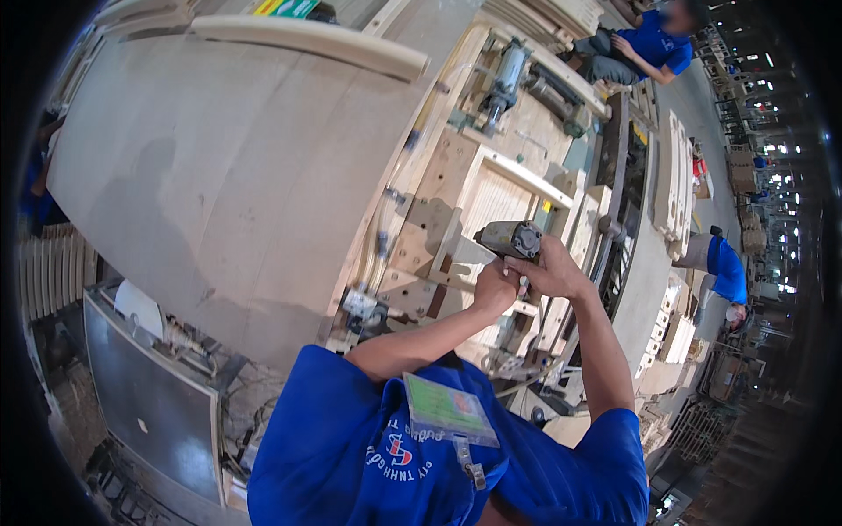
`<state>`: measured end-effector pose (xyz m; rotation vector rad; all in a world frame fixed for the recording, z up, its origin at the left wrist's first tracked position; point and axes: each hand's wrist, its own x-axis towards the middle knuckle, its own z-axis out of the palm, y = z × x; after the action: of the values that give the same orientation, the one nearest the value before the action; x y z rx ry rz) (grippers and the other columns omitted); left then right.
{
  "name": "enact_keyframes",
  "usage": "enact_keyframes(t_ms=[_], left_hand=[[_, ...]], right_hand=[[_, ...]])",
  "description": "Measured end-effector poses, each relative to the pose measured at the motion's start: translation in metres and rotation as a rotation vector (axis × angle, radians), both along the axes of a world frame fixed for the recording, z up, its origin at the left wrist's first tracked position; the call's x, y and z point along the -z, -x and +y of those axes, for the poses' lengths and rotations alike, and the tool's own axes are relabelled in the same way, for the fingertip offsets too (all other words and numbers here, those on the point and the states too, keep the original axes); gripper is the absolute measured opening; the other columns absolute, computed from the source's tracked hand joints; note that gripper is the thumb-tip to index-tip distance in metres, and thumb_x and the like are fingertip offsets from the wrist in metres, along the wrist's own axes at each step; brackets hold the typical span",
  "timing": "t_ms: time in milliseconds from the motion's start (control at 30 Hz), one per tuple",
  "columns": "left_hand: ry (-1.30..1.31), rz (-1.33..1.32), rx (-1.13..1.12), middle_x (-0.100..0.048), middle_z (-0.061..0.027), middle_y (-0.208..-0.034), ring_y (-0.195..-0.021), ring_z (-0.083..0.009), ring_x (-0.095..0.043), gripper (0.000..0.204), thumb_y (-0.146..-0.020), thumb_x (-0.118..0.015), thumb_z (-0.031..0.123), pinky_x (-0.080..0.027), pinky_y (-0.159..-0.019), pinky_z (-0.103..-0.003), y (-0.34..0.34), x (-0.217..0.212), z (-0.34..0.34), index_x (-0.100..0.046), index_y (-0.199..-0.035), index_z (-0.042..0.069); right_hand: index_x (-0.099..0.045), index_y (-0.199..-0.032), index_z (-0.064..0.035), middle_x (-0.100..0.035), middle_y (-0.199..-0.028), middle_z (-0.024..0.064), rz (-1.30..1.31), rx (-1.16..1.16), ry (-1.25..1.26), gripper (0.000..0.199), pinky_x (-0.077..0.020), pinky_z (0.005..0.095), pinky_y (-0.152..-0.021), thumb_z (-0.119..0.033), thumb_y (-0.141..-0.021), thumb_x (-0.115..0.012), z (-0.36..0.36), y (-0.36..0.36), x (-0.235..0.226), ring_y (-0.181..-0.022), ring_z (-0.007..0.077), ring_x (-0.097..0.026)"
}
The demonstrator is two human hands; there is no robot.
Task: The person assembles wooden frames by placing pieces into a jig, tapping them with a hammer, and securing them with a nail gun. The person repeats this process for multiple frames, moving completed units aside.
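Observation:
My right hand [561,268] is wrapped round a pneumatic nail gun [510,238], its grey, rounded head pointing up toward me. Close against it, my left hand [496,286] is closed just below the tool's head. A small pale bit shows between the two hands, too small to name, and the left fingertips are hidden. Beneath them lies a light wooden frame [524,178] with slatted boards inside, set in a wooden jig [424,175]. The nail gun's nose is hidden from view.
Pneumatic cylinders [506,74] are mounted at the jig's far end. A wide wooden tabletop [237,175] spreads to the left, with a curved wooden piece [307,44] on its far side. Stacked wooden parts [674,180] stand at right. Two co-workers in blue shirts [658,42] are further off.

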<state>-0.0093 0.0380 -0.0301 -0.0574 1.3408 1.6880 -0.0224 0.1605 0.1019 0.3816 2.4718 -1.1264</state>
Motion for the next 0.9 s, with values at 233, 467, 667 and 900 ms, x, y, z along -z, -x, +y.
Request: enact_keyframes(t_ms=[233,467,667,900], left_hand=[[0.011,-0.218,0.032,-0.072,-0.0105,-0.085,-0.066,-0.0167,-0.070,0.026,-0.108,-0.050,0.011,-0.051,-0.054,-0.033,-0.021,-0.004,-0.069,-0.070,-0.101,-0.004],[-0.027,-0.290,-0.001,-0.067,-0.0059,-0.079,-0.063,-0.0119,-0.062,0.018,-0.103,-0.052,0.005,-0.046,-0.051,-0.030,-0.011,-0.006,-0.073,-0.068,-0.094,0.002],[-0.047,-0.358,-0.032,-0.066,-0.0053,-0.080,-0.063,-0.0106,-0.059,0.016,-0.102,-0.052,0.003,-0.044,-0.050,-0.028,-0.004,-0.023,-0.078,-0.067,-0.097,0.003],[0.052,-0.228,0.107,-0.073,-0.0084,-0.087,-0.072,-0.0175,-0.067,0.018,-0.101,-0.058,0.009,-0.050,-0.058,-0.035,-0.004,-0.018,-0.084,-0.074,-0.103,0.001]], right_hand=[[-0.063,-0.132,-0.0005,-0.074,-0.115,0.0205,0.048,-0.144,0.122,0.045,-0.0545,0.0414,-0.096,-0.010,-0.090,-0.077,-0.054,-0.022,0.019,-0.105,0.0338,-0.071],[-0.059,-0.128,-0.0040,-0.074,-0.109,0.0245,0.040,-0.212,0.015,0.043,-0.0554,0.0468,-0.093,-0.013,-0.089,-0.076,-0.068,-0.007,0.018,-0.106,0.0448,-0.071],[-0.057,-0.125,-0.0029,-0.073,-0.106,0.0246,-0.028,-0.266,-0.041,0.039,-0.0544,0.0471,-0.091,-0.012,-0.091,-0.074,-0.069,0.000,0.019,-0.102,0.0463,-0.069],[-0.056,-0.131,-0.0048,-0.074,-0.105,0.0268,-0.074,-0.217,-0.138,0.046,-0.0552,0.0505,-0.092,-0.019,-0.091,-0.075,-0.078,-0.006,0.011,-0.105,0.0482,-0.070]])
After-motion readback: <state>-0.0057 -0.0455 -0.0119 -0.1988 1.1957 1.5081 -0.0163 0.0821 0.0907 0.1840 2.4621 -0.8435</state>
